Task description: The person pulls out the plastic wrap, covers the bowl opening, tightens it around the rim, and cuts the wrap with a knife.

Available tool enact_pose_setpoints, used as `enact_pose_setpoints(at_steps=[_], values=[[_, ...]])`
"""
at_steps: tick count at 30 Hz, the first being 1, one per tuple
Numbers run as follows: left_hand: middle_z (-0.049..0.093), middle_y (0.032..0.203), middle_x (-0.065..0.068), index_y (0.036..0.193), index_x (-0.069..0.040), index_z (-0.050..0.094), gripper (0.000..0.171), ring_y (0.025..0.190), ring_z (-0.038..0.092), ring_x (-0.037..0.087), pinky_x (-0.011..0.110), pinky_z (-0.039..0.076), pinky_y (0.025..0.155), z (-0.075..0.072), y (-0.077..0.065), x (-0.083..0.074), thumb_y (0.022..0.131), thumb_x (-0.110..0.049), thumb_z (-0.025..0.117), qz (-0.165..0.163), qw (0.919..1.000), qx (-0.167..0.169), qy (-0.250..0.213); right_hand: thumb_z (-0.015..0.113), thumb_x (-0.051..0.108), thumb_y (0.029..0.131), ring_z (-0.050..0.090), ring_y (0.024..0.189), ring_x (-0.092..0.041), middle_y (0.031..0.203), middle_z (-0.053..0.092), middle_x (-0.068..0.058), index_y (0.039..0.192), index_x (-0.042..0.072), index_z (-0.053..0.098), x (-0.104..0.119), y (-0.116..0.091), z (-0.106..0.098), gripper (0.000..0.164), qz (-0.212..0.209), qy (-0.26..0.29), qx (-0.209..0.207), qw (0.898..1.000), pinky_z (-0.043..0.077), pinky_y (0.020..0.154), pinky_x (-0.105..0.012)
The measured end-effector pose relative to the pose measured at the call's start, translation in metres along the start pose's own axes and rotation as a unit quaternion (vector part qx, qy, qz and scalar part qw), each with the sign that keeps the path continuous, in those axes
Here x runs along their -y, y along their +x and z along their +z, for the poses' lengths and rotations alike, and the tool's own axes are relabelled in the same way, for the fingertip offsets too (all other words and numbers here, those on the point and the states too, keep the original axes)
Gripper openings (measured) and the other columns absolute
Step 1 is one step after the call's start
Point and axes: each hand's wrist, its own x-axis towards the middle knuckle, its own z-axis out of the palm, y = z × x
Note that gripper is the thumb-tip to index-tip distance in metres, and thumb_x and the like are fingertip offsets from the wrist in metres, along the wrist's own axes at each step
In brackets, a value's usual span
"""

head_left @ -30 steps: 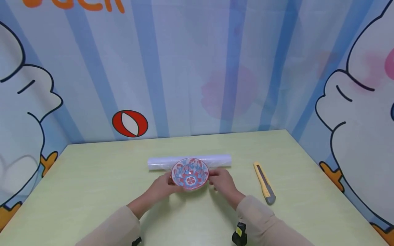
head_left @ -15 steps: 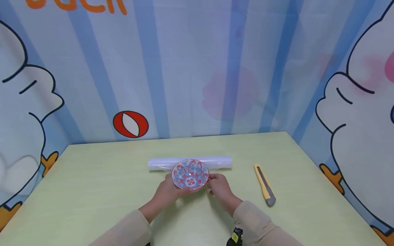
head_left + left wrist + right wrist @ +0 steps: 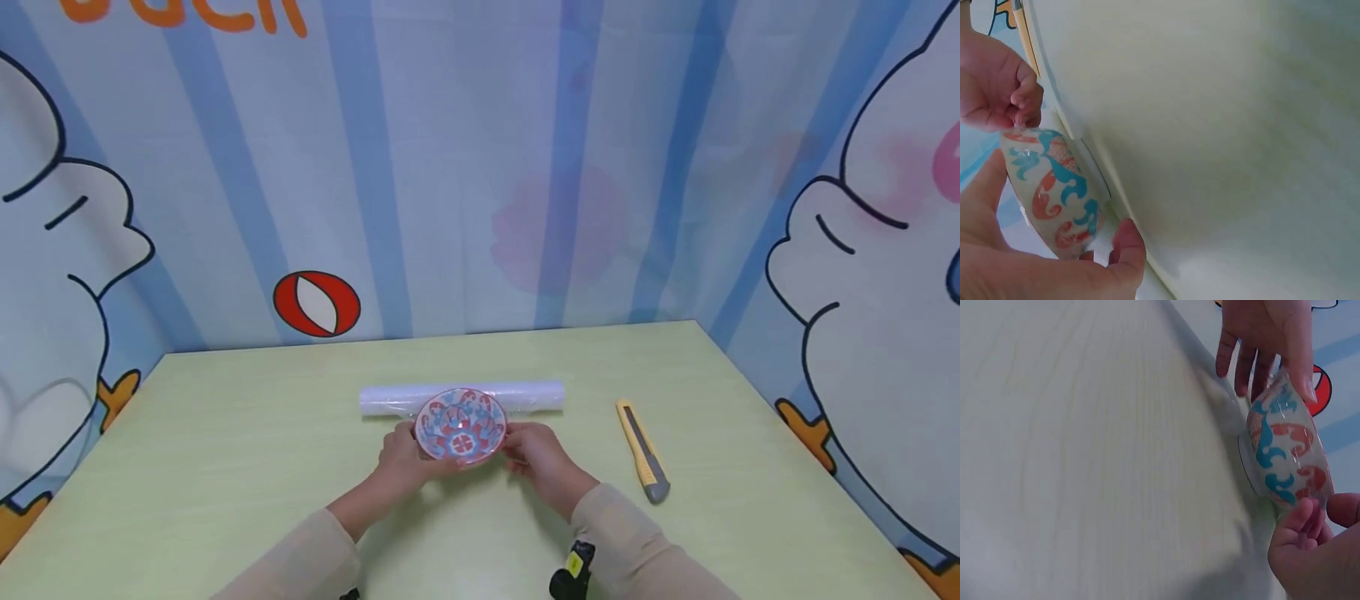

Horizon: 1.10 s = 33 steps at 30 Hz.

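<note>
From here I see the bowl [image 3: 461,425] held mid-table, tilted toward the person, just near side of the white roll [image 3: 536,396]. Left hand [image 3: 403,460] grips its left side, thumb along the near side. Right hand [image 3: 546,465] pinches the right edge, fingers curled. Yellow cutter [image 3: 642,450] lies right, apart from both hands, on the table [image 3: 225,458].

In the head view, the bowl [image 3: 461,425] hid the middle of the roll [image 3: 536,395], and the fingertips of the left hand [image 3: 401,458] were out of sight behind the bowl. Orange lettering [image 3: 227,17] at upper left was cut by the top edge, both sleeves [image 3: 645,542] by the bottom edge. At lower right of the right wrist view, the right hand [image 3: 1322,553] ran off the frame.
</note>
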Motion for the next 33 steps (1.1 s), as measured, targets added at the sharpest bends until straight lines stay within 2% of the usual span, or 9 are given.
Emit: enact_pose_setpoints(at_steps=[5, 9, 11, 12, 16, 19, 22, 28, 33], values=[[0.04, 0.121, 0.022, 0.125, 0.007, 0.035, 0.087, 0.109, 0.039, 0.033, 0.048, 0.04, 0.092, 0.002, -0.003, -0.003, 0.063, -0.03, 0.083, -0.026, 0.9991, -0.021, 0.025, 0.046, 0.0, 0.086, 0.048, 0.06, -0.005, 0.069, 0.056, 0.003, 0.113, -0.01, 0.055, -0.002, 0.008, -0.016, 0.031, 0.024, 0.026, 0.013, 0.999, 0.039, 0.054, -0.018], [0.034, 0.124, 0.026, 0.129, 0.008, 0.028, 0.095, 0.113, 0.034, 0.037, 0.051, 0.036, 0.097, 0.006, -0.011, -0.008, 0.062, -0.03, 0.083, -0.036, 0.9985, -0.034, 0.025, 0.047, 0.005, 0.087, 0.05, 0.066, -0.01, 0.078, 0.057, -0.002, 0.106, -0.004, 0.057, 0.008, 0.012, -0.027, 0.023, -0.019, -0.121, -0.037, 0.992, 0.042, 0.057, -0.021], [0.031, 0.126, 0.027, 0.131, 0.009, 0.024, 0.099, 0.116, 0.031, 0.039, 0.053, 0.032, 0.099, 0.01, -0.015, -0.012, 0.062, -0.031, 0.083, -0.037, 0.9981, -0.043, 0.024, 0.048, 0.006, 0.086, 0.053, 0.076, -0.016, 0.09, 0.058, -0.008, 0.106, -0.002, 0.057, 0.017, 0.016, -0.032, 0.023, -0.076, -0.234, -0.071, 0.967, 0.046, 0.065, -0.026], [0.029, 0.127, 0.027, 0.133, 0.008, 0.021, 0.102, 0.117, 0.029, 0.04, 0.054, 0.031, 0.1, 0.012, -0.017, -0.015, 0.062, -0.032, 0.083, -0.041, 0.9978, -0.049, 0.019, 0.049, 0.006, 0.086, 0.054, 0.084, -0.019, 0.097, 0.058, -0.011, 0.108, -0.001, 0.056, 0.021, 0.018, -0.034, 0.025, -0.108, -0.294, -0.086, 0.946, 0.047, 0.07, -0.03], [0.024, 0.134, 0.028, 0.139, 0.005, 0.011, 0.116, 0.121, 0.026, 0.042, 0.056, 0.028, 0.102, 0.023, -0.02, -0.026, 0.058, -0.035, 0.084, -0.059, 0.9953, -0.076, -0.011, 0.055, 0.005, 0.082, 0.045, 0.118, -0.033, 0.129, 0.048, -0.017, 0.125, 0.003, 0.05, 0.032, 0.028, -0.043, 0.043, -0.191, -0.494, -0.093, 0.843, 0.042, 0.093, -0.05], [0.022, 0.136, 0.028, 0.141, 0.003, 0.007, 0.123, 0.122, 0.027, 0.043, 0.056, 0.029, 0.103, 0.032, -0.018, -0.031, 0.055, -0.037, 0.086, -0.07, 0.9924, -0.099, -0.022, 0.058, 0.005, 0.081, 0.034, 0.13, -0.037, 0.141, 0.039, -0.017, 0.133, 0.006, 0.044, 0.031, 0.035, -0.046, 0.054, -0.202, -0.587, -0.059, 0.782, 0.037, 0.098, -0.057], [0.024, 0.135, 0.028, 0.141, 0.004, 0.006, 0.125, 0.12, 0.03, 0.043, 0.055, 0.031, 0.102, 0.038, -0.016, -0.032, 0.054, -0.036, 0.087, -0.071, 0.9902, -0.118, -0.02, 0.058, 0.005, 0.081, 0.034, 0.131, -0.037, 0.141, 0.04, -0.017, 0.135, 0.008, 0.043, 0.028, 0.039, -0.048, 0.056, -0.198, -0.628, -0.033, 0.752, 0.035, 0.099, -0.058], [0.03, 0.131, 0.026, 0.138, 0.005, 0.013, 0.118, 0.117, 0.033, 0.041, 0.054, 0.033, 0.1, 0.039, -0.015, -0.027, 0.054, -0.033, 0.087, -0.062, 0.9882, -0.138, -0.018, 0.057, 0.003, 0.083, 0.041, 0.124, -0.035, 0.131, 0.05, -0.014, 0.133, 0.011, 0.047, 0.023, 0.043, -0.048, 0.052, -0.217, -0.66, -0.039, 0.718, 0.039, 0.097, -0.053], [0.03, 0.133, 0.027, 0.138, 0.005, 0.013, 0.116, 0.12, 0.032, 0.041, 0.056, 0.032, 0.101, 0.032, -0.014, -0.023, 0.056, -0.03, 0.086, -0.047, 0.9914, -0.12, -0.02, 0.059, 0.006, 0.084, 0.046, 0.117, -0.036, 0.124, 0.054, -0.013, 0.129, 0.014, 0.049, 0.023, 0.044, -0.05, 0.047, -0.235, -0.679, -0.057, 0.694, 0.043, 0.092, -0.052]])
